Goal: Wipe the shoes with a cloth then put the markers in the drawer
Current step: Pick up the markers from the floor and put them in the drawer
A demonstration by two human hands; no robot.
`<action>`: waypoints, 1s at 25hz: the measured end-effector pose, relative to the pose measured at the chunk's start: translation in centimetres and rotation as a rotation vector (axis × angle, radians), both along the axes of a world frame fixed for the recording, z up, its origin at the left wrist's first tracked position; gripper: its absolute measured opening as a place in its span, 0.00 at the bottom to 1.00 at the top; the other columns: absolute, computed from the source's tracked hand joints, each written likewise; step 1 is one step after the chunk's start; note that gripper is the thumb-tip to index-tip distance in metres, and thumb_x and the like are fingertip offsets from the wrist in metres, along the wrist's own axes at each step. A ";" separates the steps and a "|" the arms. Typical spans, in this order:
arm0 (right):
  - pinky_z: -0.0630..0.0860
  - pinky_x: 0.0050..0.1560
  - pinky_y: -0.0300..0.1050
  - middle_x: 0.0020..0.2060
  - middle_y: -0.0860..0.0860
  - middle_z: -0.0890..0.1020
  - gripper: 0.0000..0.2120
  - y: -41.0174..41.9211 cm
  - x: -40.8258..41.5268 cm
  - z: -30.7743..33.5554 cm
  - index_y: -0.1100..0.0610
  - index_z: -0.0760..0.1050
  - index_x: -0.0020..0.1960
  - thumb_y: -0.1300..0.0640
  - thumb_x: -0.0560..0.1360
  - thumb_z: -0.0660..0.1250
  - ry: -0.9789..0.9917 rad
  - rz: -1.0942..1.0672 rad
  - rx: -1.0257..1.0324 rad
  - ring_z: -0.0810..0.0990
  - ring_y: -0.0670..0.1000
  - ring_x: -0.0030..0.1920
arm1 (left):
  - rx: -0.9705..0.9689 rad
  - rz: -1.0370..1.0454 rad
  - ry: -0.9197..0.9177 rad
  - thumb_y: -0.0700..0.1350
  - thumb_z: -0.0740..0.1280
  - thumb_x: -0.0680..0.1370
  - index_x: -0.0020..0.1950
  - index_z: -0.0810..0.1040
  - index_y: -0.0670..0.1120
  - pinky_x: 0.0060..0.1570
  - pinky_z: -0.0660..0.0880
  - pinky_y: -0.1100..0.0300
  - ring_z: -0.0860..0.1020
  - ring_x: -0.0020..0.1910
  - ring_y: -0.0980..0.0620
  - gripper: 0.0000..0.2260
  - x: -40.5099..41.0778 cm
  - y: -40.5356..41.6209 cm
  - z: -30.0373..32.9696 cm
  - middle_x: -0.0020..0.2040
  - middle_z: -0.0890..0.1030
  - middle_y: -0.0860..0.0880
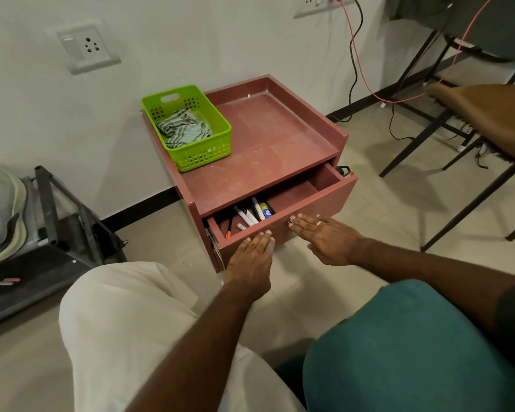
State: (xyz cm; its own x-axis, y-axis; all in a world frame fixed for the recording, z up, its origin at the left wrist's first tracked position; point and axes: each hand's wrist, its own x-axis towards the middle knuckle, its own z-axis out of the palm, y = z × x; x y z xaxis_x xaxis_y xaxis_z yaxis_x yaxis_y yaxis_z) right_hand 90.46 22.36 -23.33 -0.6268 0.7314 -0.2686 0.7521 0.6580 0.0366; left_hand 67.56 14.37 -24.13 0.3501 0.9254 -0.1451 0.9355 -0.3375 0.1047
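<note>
The reddish-brown drawer [318,203] of a low cabinet [268,144] stands pulled out. Several markers [249,217] lie inside it, toward its left half. My left hand [252,257] lies flat with fingers apart against the drawer's front panel, left of centre. My right hand [324,236] rests the same way near the panel's middle, holding nothing. A striped grey cloth [183,127] lies crumpled in a green basket [204,154] on the cabinet top. A shoe [0,209] sits on a black rack at the far left.
A black metal rack [60,221] stands left of the cabinet. A brown-seated chair [488,120] with black legs stands to the right. Red and black cables [354,55] hang down the wall behind. My knees fill the foreground.
</note>
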 end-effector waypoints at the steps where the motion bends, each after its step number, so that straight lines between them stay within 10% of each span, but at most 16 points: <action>1: 0.51 0.79 0.54 0.81 0.49 0.46 0.33 0.5 -0.4 0.0 0.51 0.43 0.82 0.52 0.82 0.56 -0.004 -0.007 -0.003 0.45 0.50 0.80 | 0.006 0.026 -0.002 0.43 0.60 0.82 0.83 0.46 0.44 0.80 0.44 0.50 0.47 0.83 0.47 0.34 -0.1 0.3 -0.2 0.84 0.48 0.45; 25: 0.49 0.78 0.53 0.80 0.58 0.43 0.35 5.7 -9.0 -1.3 0.60 0.36 0.80 0.53 0.83 0.53 0.041 -0.119 -0.065 0.43 0.55 0.81 | 0.020 0.263 0.037 0.41 0.58 0.80 0.82 0.35 0.44 0.78 0.35 0.50 0.35 0.81 0.49 0.39 -4.5 5.8 -2.8 0.82 0.33 0.47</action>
State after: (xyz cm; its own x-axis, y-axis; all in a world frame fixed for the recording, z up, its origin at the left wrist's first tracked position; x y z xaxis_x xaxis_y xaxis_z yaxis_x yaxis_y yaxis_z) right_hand 81.47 28.08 -24.62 -0.5483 0.7829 -0.2941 0.8248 0.5643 -0.0359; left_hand 63.03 20.19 -26.97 0.0916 0.9867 -0.1340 0.9944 -0.0836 0.0645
